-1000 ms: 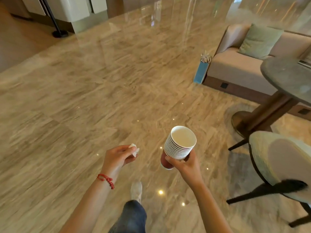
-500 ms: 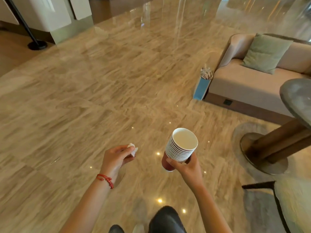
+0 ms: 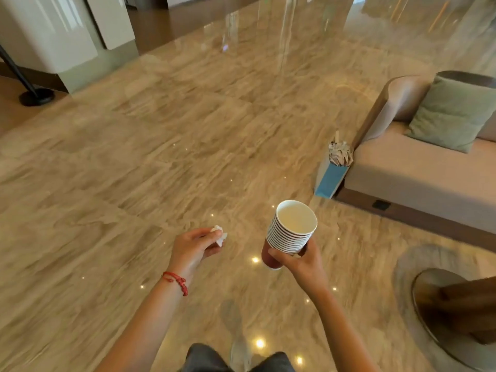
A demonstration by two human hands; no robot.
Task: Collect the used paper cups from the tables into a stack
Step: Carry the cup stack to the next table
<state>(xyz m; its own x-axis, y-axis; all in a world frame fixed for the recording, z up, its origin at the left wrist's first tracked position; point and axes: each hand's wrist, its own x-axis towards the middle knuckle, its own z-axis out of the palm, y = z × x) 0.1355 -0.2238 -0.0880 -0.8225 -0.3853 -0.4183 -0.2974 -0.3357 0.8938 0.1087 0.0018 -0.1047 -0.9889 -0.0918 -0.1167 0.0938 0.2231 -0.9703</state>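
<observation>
**Cup stack carried over the marble floor**

While you stood on the polished marble floor [image 3: 166,157], your right hand [image 3: 302,264] gripped the stack of paper cups [image 3: 291,232] low down, fingers and thumb curled round the red outer cup just under the banded white rims. That stack was tilted a little, its open mouth turned up toward you, and it hung in the air over the floor, resting on no surface.

Left of the stack and apart from it, your left hand [image 3: 192,249] pinched a small crumpled white scrap [image 3: 219,234] between thumb and fingertips, the remaining fingers curled loosely in. A red cord bracelet [image 3: 175,281] sat on that wrist.

Beyond the stack and to its right, a blue gift bag [image 3: 331,181] stuffed with crinkled paper stood on the floor against the end of a beige sofa [image 3: 418,181]. A green cushion [image 3: 453,114] leaned in the sofa's corner. Right of the stack and nearer you, the round metal base [image 3: 429,318] of a worktop sat on a rug. Far to the stack's left, a black stand foot [image 3: 36,96] rested on the floor by a pale pillar [image 3: 48,33].
</observation>
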